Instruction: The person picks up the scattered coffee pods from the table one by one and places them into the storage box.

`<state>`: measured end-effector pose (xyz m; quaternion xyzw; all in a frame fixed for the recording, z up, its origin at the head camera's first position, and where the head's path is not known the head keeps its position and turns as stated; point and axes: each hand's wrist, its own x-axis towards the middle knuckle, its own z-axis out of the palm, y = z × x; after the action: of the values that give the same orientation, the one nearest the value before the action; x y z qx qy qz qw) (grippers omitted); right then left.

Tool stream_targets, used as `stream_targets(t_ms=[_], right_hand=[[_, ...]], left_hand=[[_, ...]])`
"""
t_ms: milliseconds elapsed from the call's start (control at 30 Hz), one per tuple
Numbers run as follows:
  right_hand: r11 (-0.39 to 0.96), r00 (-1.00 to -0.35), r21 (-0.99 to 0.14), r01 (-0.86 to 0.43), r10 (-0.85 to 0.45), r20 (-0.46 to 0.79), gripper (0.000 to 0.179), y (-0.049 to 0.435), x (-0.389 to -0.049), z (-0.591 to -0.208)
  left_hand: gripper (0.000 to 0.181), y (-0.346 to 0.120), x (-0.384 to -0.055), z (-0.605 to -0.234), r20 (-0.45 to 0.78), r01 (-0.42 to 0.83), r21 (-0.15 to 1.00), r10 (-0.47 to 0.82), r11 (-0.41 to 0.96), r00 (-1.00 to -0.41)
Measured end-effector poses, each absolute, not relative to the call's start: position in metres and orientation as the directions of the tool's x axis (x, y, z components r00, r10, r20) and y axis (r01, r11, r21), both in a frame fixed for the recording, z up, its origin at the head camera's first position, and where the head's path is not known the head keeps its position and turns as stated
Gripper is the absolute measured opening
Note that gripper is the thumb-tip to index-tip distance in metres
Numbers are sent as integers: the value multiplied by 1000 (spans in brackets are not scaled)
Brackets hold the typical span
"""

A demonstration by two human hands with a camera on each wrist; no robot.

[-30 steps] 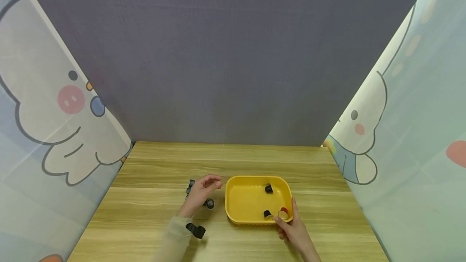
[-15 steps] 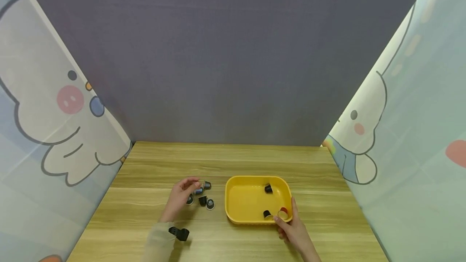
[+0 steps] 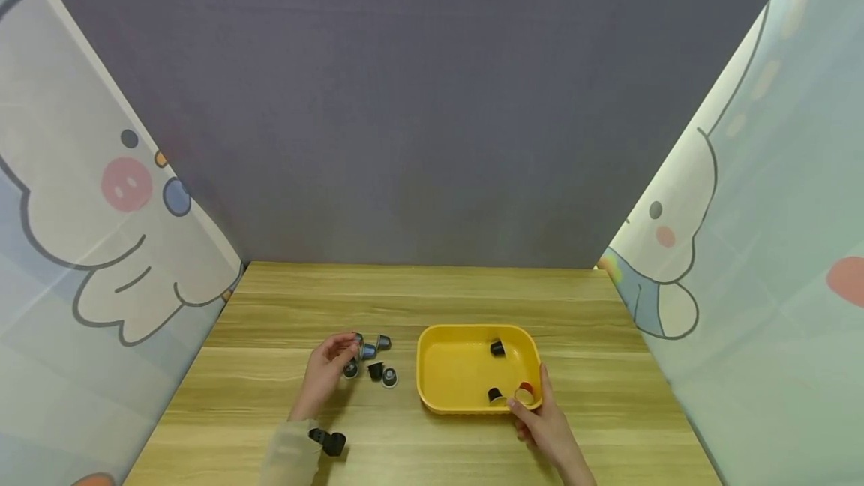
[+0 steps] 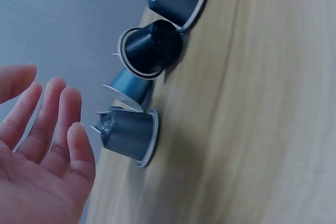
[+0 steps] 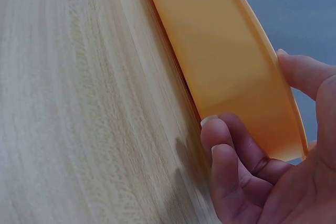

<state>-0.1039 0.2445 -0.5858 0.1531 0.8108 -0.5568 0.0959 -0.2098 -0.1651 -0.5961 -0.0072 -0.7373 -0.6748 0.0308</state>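
My left hand point(image 3: 324, 367) is at the left side of a small group of coffee capsules on the table. In the left wrist view its fingers are relaxed, with nothing in them, apart from the capsules. Nearest to it is a dark capsule point(image 4: 130, 134); a blue one point(image 4: 130, 87) and a black one point(image 4: 152, 48) lie beyond. My right hand point(image 3: 548, 430) grips the yellow tray point(image 3: 432, 400) at its front right corner, thumb on the rim and fingers curled against the outer wall. Inside the tray lie two black capsules point(image 3: 497, 349) and a red one point(image 3: 525, 393).
The wooden table point(image 3: 304, 298) runs back to a grey curtain point(image 3: 432, 133). Printed cartoon cloths point(image 3: 81, 246) hang along both sides. A black wrist strap point(image 3: 328, 441) sits on my left sleeve.
My left hand has moved left from beside the tray, over the capsules, to their left side, uncovering more of them. The right hand stays on the tray.
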Motion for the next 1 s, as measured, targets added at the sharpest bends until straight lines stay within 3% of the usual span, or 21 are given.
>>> stream_targets(t_ms=[433,833,1000], right_hand=[[338,-936,-873,351,156,-315,105,242,-102,-580],[341,-937,-873,349,149,-316,105,242,-103,-580],[341,-937,-873,348,143,-317,106,242,-103,-582]], left_hand=[[31,-169,-207,-606,20,5,994,-135,112,-991],[31,-165,-198,-584,-74,-83,991,-91,108,-993],[31,-168,-203,-601,-81,-92,990,-102,109,-991]])
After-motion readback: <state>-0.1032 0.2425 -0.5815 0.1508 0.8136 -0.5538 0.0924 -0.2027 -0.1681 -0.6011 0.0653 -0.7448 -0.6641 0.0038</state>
